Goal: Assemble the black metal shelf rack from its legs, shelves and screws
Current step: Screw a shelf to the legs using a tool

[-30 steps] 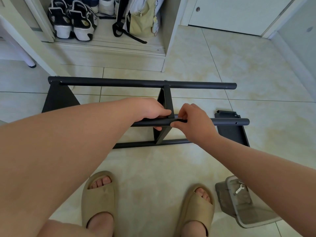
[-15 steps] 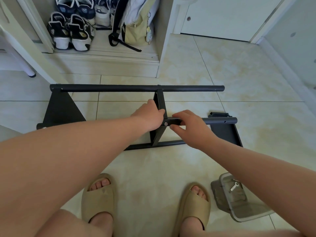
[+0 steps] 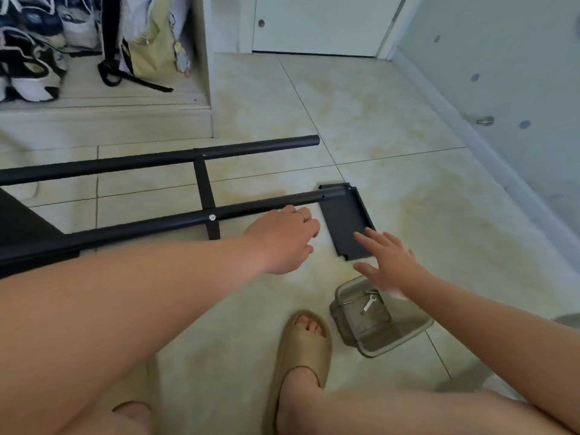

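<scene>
1. Lying on its side across the tiled floor (image 3: 408,199), the half-built rack (image 3: 94,238) stretches from the left edge of the view towards the middle of the floor.
2. Its far leg (image 3: 125,162) and near leg (image 3: 157,227) are long black tubes running roughly parallel, the far one closer to the cupboard step at the floor's far edge.
3. A narrow shelf (image 3: 204,186), seen edge-on, bridges the two legs, and a silver screw (image 3: 212,217) sits in the near leg where they meet.
4. A second dark panel (image 3: 18,221) of the rack shows at the left edge, between the legs.
5. A loose shelf (image 3: 342,218) lies flat on the floor at the right end of the near leg, touching or just beside the tube's tip.
6. The left hand (image 3: 282,238) hovers just in front of the near leg, palm down, its fingers curled under; I cannot tell whether it holds anything.
7. The right hand (image 3: 389,262) is spread wide and holds nothing; its fingertips overlap the near corner of the loose shelf, but contact is unclear.
8. A clear plastic tub (image 3: 339,309) stands on the floor below the right hand, with a small metal wrench (image 3: 369,302) inside.
9. A tan sandal (image 3: 304,343) rests beside the tub.
10. Shoes (image 3: 28,73) and a pale bag (image 3: 150,42) sit in the cupboard at the far-left corner.
</scene>
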{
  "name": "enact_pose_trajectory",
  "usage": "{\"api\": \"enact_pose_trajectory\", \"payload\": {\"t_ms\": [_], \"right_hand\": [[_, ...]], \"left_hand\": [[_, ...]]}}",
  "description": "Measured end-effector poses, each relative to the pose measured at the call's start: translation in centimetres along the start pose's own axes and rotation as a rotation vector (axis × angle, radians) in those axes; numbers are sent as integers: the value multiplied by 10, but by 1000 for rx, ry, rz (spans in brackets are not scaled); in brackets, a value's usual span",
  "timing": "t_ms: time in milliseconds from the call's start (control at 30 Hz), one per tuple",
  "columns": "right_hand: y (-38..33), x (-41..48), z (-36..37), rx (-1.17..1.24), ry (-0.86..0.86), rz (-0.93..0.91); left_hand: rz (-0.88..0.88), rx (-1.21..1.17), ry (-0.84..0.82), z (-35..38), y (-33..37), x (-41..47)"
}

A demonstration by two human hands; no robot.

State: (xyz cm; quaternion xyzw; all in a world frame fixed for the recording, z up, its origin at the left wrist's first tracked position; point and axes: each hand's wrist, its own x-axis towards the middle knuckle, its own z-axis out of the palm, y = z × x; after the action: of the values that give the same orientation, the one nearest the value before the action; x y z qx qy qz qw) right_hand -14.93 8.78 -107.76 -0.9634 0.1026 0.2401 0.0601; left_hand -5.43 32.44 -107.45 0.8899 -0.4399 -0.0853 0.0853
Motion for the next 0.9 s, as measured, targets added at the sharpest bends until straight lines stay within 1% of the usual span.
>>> {"api": "enact_pose_trajectory", "payload": {"t_ms": [233, 333, 467, 567, 700, 900], "right_hand": [[69, 21, 48, 5, -238, 146], [90, 32, 78, 77, -291, 185], [105, 50, 124, 100, -341, 200], [117, 60, 151, 190, -309, 275], [131, 72, 180, 287, -202, 352], [140, 86, 200, 320, -74, 401]], "left_hand": [[167, 63, -198, 64, 43, 45], [232, 100, -270, 95, 59, 57], [312, 101, -318, 133, 72, 70], [341, 94, -341, 157, 73, 78], [294, 17, -343, 181, 69, 81], [298, -56, -304, 194, 67, 78]]}}
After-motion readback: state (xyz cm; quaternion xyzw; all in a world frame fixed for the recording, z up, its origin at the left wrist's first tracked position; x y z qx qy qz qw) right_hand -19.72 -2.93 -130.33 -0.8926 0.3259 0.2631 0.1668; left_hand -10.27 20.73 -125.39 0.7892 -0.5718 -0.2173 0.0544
